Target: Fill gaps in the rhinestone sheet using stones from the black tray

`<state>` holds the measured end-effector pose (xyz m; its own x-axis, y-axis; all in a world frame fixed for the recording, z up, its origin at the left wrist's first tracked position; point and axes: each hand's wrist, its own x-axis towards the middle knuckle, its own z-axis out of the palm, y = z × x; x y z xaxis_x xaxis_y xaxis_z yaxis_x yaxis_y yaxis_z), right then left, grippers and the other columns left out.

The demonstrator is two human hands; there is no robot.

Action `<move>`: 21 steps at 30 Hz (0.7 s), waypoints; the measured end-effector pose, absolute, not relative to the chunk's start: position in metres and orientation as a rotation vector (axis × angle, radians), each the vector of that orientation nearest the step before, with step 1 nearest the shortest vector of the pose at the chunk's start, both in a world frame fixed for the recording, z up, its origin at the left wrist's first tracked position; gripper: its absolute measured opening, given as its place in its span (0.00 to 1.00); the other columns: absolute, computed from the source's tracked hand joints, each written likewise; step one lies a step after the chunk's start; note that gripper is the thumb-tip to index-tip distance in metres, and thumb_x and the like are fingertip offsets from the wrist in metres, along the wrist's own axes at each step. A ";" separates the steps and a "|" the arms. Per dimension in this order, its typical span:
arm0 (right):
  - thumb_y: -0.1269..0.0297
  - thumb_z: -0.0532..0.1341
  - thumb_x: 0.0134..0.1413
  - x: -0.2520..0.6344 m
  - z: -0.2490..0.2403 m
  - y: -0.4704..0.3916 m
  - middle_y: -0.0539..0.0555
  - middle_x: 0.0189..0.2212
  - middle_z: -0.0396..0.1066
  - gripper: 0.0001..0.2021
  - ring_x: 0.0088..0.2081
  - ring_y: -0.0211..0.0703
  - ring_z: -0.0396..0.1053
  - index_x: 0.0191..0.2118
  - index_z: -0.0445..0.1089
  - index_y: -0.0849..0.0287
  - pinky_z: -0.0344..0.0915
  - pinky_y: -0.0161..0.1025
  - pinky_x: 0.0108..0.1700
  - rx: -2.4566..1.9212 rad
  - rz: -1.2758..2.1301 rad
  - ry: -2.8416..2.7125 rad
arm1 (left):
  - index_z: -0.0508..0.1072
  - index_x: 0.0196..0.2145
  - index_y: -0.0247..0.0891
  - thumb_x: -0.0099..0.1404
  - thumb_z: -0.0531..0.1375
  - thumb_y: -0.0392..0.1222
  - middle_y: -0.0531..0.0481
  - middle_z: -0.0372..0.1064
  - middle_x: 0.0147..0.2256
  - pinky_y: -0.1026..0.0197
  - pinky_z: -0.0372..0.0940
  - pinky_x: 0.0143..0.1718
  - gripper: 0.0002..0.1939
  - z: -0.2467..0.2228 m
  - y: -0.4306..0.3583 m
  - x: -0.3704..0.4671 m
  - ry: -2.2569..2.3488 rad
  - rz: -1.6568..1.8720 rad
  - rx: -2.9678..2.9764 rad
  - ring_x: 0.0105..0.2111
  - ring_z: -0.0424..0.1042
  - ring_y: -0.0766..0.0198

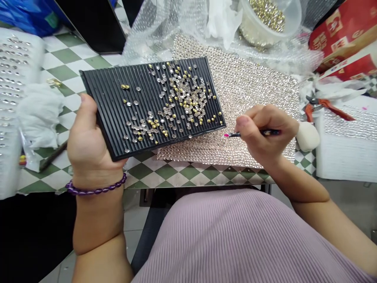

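Observation:
My left hand (91, 137) grips the left end of a black ridged tray (108, 114), thumb on its edge and the other fingers hidden beneath. Loose clear and gold-backed rhinestones (188, 98) lie scattered over the ridges, densest toward the right. In my right hand (262, 131) is a thin dark pen-like tool (235, 135) with a pink tip, pinched between thumb and fingers. The tip points left, just off the tray's lower right corner. Under both, a sheet covered with rows of rhinestones (259, 86) lies on the checkered tablecloth (176, 175).
A clear plastic tub (291, 19) of gold stones stands at the back right. Orange-handled pliers (332, 108), a white lump (308, 136) and a white stone-covered sheet (344, 153) are at right. Bubble wrap (150, 35), a black device (97, 23) and another stone sheet (11, 98) lie behind and left.

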<state>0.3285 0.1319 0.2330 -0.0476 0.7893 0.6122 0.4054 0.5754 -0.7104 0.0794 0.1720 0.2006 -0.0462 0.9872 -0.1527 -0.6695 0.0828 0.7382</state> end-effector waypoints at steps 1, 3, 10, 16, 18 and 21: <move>0.72 0.60 0.53 0.322 0.236 0.136 0.46 0.16 0.58 0.18 0.20 0.28 0.59 0.18 0.51 0.59 0.53 0.31 0.20 -0.990 0.417 -1.681 | 0.63 0.48 0.27 0.71 0.43 0.42 0.45 0.68 0.47 0.49 0.49 0.62 0.18 0.200 0.172 0.079 0.791 1.440 0.514 0.58 0.60 0.60; 0.73 0.60 0.53 0.309 0.238 0.142 0.46 0.16 0.58 0.18 0.20 0.28 0.58 0.18 0.51 0.60 0.52 0.31 0.20 -0.956 0.433 -1.784 | 0.64 0.47 0.27 0.71 0.43 0.42 0.44 0.69 0.46 0.48 0.49 0.62 0.18 0.199 0.172 0.079 0.816 1.436 0.488 0.59 0.58 0.59; 0.73 0.58 0.54 0.293 0.234 0.149 0.46 0.17 0.58 0.18 0.21 0.26 0.59 0.18 0.50 0.61 0.50 0.30 0.21 -0.982 0.425 -2.058 | 0.65 0.45 0.27 0.71 0.42 0.42 0.45 0.69 0.43 0.45 0.49 0.61 0.18 0.198 0.171 0.079 0.830 1.435 0.554 0.60 0.55 0.57; 0.70 0.56 0.56 0.293 0.233 0.150 0.47 0.16 0.55 0.19 0.21 0.27 0.57 0.18 0.48 0.60 0.49 0.31 0.21 -1.036 0.397 -2.072 | 0.64 0.45 0.26 0.71 0.42 0.42 0.42 0.67 0.46 0.47 0.47 0.62 0.18 0.199 0.171 0.078 0.790 1.421 0.521 0.63 0.48 0.55; 0.70 0.56 0.56 0.293 0.233 0.150 0.47 0.17 0.55 0.19 0.21 0.27 0.57 0.18 0.48 0.60 0.49 0.31 0.22 -1.040 0.404 -2.041 | 0.63 0.45 0.25 0.71 0.42 0.42 0.41 0.67 0.46 0.47 0.46 0.62 0.18 0.199 0.171 0.078 0.775 1.426 0.514 0.63 0.47 0.55; 0.69 0.56 0.57 0.292 0.233 0.150 0.47 0.17 0.55 0.19 0.21 0.27 0.57 0.18 0.48 0.60 0.50 0.32 0.22 -1.044 0.410 -2.037 | 0.62 0.46 0.24 0.71 0.42 0.42 0.41 0.66 0.47 0.47 0.45 0.61 0.18 0.199 0.170 0.078 0.782 1.439 0.504 0.63 0.46 0.55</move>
<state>0.2919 0.1496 0.2330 -0.3454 0.7911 0.5049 0.5340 0.6081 -0.5875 0.0778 0.1701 0.1987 -0.0432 0.9846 -0.1695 -0.6776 0.0958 0.7292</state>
